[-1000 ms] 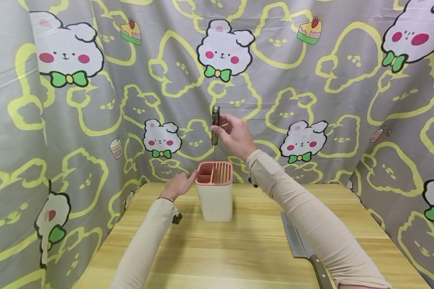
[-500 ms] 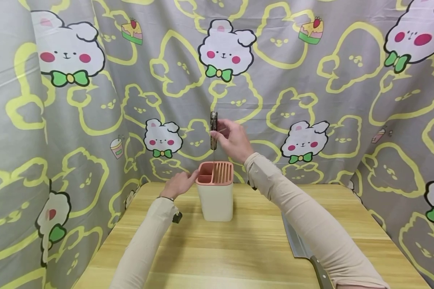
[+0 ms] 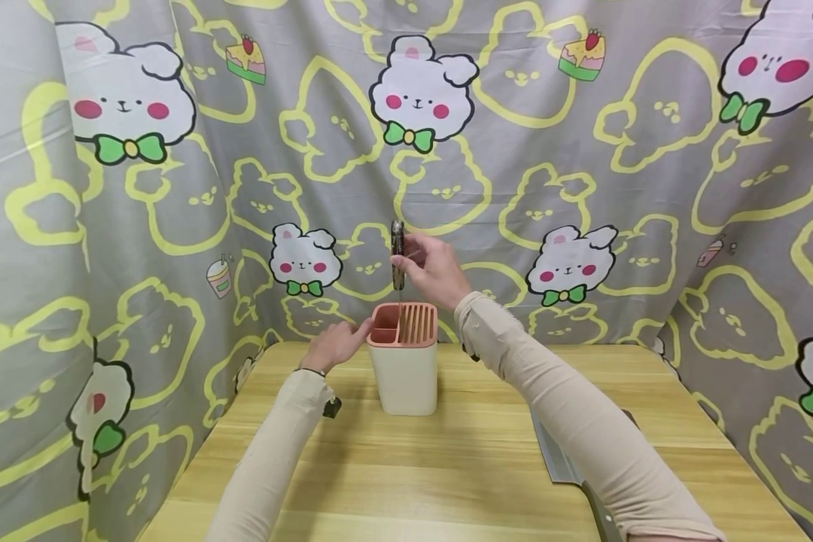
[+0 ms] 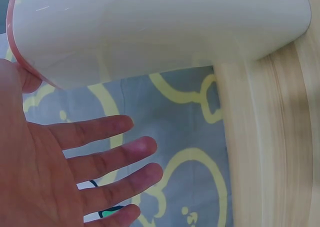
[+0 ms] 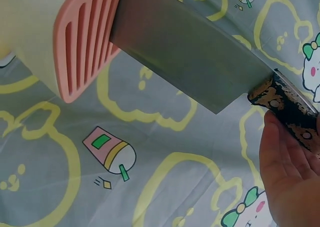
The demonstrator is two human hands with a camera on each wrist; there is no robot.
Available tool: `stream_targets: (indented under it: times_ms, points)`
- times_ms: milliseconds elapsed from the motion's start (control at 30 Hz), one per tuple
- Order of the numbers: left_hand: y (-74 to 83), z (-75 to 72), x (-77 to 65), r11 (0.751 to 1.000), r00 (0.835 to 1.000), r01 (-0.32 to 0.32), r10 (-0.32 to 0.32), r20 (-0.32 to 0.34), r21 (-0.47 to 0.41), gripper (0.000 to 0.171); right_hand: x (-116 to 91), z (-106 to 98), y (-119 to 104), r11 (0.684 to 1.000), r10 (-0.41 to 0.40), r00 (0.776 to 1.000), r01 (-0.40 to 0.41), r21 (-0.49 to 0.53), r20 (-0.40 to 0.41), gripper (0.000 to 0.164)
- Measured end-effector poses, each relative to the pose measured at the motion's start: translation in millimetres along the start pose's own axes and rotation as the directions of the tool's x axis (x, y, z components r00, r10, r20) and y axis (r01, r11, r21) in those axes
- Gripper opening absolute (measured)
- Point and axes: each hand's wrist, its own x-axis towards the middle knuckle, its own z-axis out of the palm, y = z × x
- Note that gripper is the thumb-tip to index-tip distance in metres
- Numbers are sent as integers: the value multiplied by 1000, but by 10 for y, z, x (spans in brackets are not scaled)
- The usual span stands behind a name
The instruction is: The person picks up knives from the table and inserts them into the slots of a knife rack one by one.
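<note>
A cream knife holder (image 3: 406, 380) with a pink top stands upright on the table. My right hand (image 3: 436, 267) pinches the dark mottled handle of a cleaver (image 3: 397, 263) above it, blade pointing down. In the right wrist view the broad blade (image 5: 185, 52) reaches the slotted top (image 5: 82, 42), its far end hidden there. My left hand (image 3: 339, 346) is at the holder's left side. Its thumb (image 4: 30, 79) touches the pink rim while the other fingers (image 4: 112, 154) stretch out straight, holding nothing.
A second cleaver (image 3: 554, 452) with a dark handle lies on the wooden table (image 3: 393, 482), partly under my right forearm. A patterned grey curtain (image 3: 352, 173) hangs close behind the table and along both sides.
My right hand has lowered the cleaver toward the holder's top and shifted it slightly left. The left hand has stayed at the rim.
</note>
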Motion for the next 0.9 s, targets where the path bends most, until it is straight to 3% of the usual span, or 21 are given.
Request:
stream_targets:
  times_ms: [467, 900]
  points:
    - [9, -14, -17, 1000, 1000, 6, -6, 3, 4, 70, -75, 96, 74, 998, 61, 997, -61, -22, 36, 33]
    - [14, -8, -15, 1000, 1000, 10, -10, -7, 10, 70, -151, 201, 196, 998, 63, 996, -61, -25, 70, 36]
